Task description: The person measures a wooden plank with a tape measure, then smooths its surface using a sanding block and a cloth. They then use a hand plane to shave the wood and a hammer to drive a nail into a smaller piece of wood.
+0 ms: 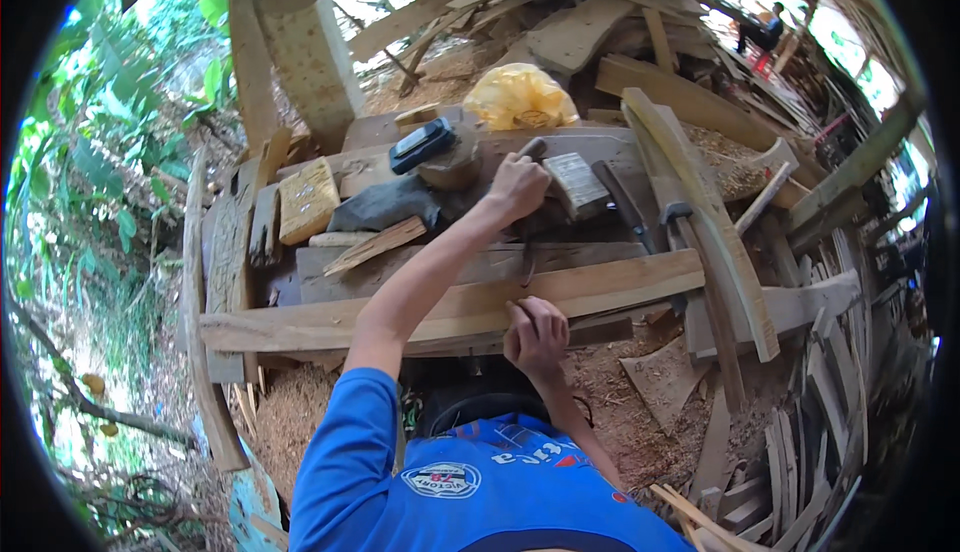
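Observation:
My left hand [520,186] reaches over the bench and is closed, with a short brown handle-like piece [534,148] sticking out at the fingers. What lies lower inside that fist is hidden. My right hand [538,338] is nearer to me, its fingers curled at the near edge of a long, slightly curved wooden board [620,282]; anything in its grip is too small or hidden to make out. The board lies crosswise in front of me. Right of my left hand are a pale rectangular block [577,184] and a knife-like tool with a dark handle [622,195].
Behind my left forearm are a dark cloth [385,204], a yellowish wood block [309,200] and a phone [421,145] on a round brown object. A yellow plastic bag [522,97] sits farther back. Long planks [705,222] slant across the right side; stacked boards [580,27] rise behind.

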Available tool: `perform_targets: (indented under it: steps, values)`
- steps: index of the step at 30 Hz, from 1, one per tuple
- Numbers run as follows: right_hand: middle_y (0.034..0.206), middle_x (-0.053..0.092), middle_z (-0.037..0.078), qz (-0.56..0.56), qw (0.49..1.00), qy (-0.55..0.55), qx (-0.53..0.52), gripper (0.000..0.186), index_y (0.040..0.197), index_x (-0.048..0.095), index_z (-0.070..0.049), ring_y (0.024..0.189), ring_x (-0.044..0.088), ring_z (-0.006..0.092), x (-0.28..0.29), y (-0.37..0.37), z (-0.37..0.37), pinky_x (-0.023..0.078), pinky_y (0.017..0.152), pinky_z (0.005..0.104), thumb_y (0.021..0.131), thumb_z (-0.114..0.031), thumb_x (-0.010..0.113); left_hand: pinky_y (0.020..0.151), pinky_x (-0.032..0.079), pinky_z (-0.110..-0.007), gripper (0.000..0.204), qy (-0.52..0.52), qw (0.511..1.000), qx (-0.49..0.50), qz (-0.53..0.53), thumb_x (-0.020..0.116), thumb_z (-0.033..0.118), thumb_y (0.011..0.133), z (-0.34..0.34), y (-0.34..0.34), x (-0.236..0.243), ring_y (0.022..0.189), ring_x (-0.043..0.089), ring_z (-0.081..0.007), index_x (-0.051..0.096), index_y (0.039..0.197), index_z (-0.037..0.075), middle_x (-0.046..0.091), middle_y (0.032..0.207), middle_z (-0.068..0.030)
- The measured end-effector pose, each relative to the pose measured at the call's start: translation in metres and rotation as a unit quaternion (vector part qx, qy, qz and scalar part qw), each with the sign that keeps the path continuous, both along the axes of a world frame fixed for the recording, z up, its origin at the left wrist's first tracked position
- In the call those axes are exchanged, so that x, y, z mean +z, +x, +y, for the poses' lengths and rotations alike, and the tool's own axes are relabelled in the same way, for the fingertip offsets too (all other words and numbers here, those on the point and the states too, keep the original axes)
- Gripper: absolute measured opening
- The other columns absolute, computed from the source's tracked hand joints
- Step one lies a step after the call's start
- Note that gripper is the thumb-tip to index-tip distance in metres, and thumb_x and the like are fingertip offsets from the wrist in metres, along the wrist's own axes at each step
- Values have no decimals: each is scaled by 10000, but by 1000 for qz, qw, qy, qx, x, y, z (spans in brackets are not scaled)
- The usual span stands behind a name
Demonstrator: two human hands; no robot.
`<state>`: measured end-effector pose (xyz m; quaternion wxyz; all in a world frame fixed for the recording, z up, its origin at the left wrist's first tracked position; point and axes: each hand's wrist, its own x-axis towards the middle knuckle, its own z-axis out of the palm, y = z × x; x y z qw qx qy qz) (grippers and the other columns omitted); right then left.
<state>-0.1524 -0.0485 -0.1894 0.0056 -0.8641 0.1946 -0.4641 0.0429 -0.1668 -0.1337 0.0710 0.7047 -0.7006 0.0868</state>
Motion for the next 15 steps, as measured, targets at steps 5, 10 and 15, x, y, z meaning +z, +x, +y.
perform_targets:
  steps: [5, 10, 15]
  values:
    - [974, 570, 46, 2, 1000, -7, 7, 234, 969, 620, -103, 925, 565, 211, -2, -1, 2, 431, 820, 355, 761, -149, 524, 681, 488, -362, 101, -40, 998, -40, -20, 557, 159, 716, 9, 7, -7, 761, 636, -218, 642, 721, 105, 644, 763, -57]
    - [966, 568, 46, -7, 1000, 8, 23, 230, 965, 621, -97, 924, 563, 212, 0, 1, 7, 421, 823, 355, 754, -136, 538, 719, 456, -302, 88, -133, 970, -91, -183, 548, 123, 727, 15, 5, 1, 792, 593, -168, 615, 768, 83, 609, 781, -20]
    - [1025, 536, 106, -81, 983, 147, 77, 305, 1030, 581, -78, 982, 529, 266, 14, -6, 4, 413, 830, 372, 731, -132, 607, 761, 442, -314, 167, -173, 958, -211, -85, 566, 135, 730, 67, -5, 42, 863, 561, -199, 585, 877, 60, 576, 891, -37]
